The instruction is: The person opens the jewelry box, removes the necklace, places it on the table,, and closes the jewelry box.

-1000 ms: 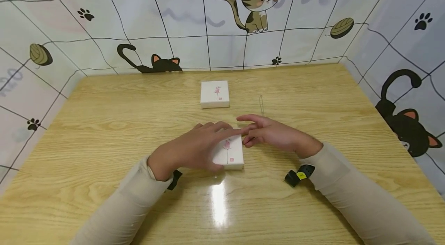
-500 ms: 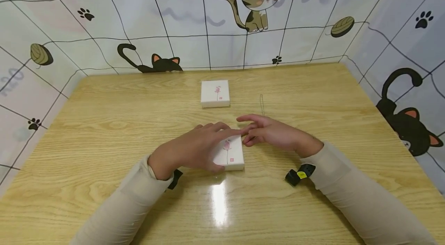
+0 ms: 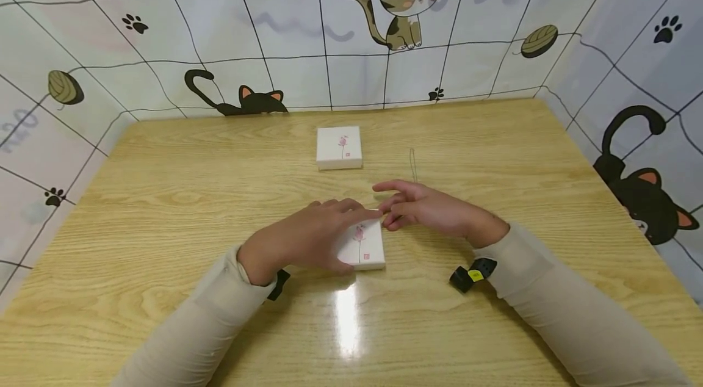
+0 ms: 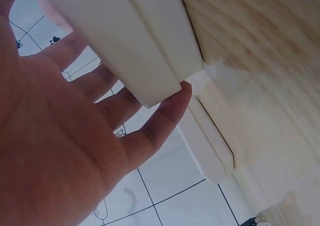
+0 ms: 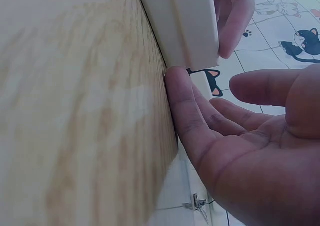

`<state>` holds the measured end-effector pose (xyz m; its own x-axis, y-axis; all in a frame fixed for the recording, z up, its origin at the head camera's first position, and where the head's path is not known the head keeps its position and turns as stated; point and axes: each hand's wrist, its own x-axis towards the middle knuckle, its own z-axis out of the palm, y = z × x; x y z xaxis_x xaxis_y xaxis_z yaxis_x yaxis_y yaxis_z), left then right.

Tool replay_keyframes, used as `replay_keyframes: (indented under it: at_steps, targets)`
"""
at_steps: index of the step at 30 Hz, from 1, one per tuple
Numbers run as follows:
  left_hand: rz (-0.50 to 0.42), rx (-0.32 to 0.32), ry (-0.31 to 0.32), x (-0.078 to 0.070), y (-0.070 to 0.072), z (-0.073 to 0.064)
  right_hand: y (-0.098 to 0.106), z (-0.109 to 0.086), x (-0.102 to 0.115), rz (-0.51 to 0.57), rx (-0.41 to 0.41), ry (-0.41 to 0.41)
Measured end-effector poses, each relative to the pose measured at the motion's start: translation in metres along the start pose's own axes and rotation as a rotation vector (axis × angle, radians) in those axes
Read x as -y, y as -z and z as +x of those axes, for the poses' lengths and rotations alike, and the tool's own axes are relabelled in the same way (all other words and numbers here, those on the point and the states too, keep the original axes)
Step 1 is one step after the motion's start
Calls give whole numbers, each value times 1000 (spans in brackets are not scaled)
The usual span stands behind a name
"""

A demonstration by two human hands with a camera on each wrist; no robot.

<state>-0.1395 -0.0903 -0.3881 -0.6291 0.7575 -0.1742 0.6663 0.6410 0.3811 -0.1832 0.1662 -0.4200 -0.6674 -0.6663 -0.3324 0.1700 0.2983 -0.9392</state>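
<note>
Near box (image 3: 368, 249): white, flower-printed, flat on the middle of the worktop (image 3: 219, 173), well apart from the far edge.
Left hand (image 3: 304, 237): grips the near box, thumb on its near side.
Right hand (image 3: 434, 210): fingers released, loosely extended beside the box's far right corner; contact unclear.
Far box (image 3: 339, 149): nearer the far edge.
Wood: spreads wide beyond both sleeves (image 3: 209, 314).
Change from 1.0 s ago: left index finger slightly nearer the person; right hand nearly unchanged.
</note>
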Motion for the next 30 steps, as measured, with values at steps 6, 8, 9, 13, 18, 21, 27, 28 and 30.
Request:
replay_keyframes:
  at_steps: [6,8,9,13,18,21,27,28,30]
  targets:
    - [-17,-1,14,0,1,0,1,1,2,-20,-1,-3]
    - [-22,-2,18,0,1,0,1,1,2,-23,-2,-9]
    - [-23,0,21,0,0,0,0,1,2,-26,-3,-14]
    - [-16,4,37,-1,0,1,-1,0,2,-36,-5,-28]
    - [-25,2,63,-2,0,1,-2,0,3,-48,-2,-32]
    - [-45,3,74,-2,-1,1,-1,1,2,-56,0,-32]
    - [-21,4,76,-1,1,-2,-1,1,1,-68,2,-27]
    - [-13,2,76,-1,1,-3,-1,2,0,-72,0,-29]
    - [-9,-1,83,0,3,-4,0,2,0,-76,-5,-34]
